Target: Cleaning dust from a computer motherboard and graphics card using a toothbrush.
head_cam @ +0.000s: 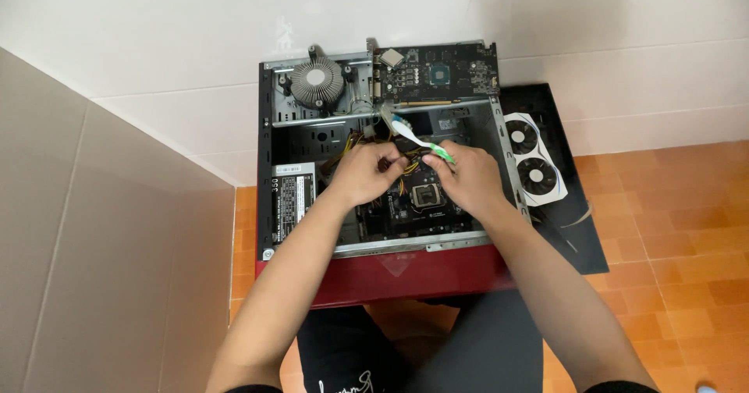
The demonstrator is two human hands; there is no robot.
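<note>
A person's right hand (466, 176) grips a toothbrush (415, 138) over the motherboard (421, 206) inside an open case (267, 167); the left hand (367, 170) pinches cables (406, 167) beside it. A cooler (317, 82) sits at 11 o'clock, a fan shroud (534, 167) at 3 o'clock.

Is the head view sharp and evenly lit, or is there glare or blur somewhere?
Head view: even, soft light, weak shadows; computer case and both hands, left and right, look sharp; a faint pale reflection on the white wall tiles; edges slightly bent by the wide lens.
</note>
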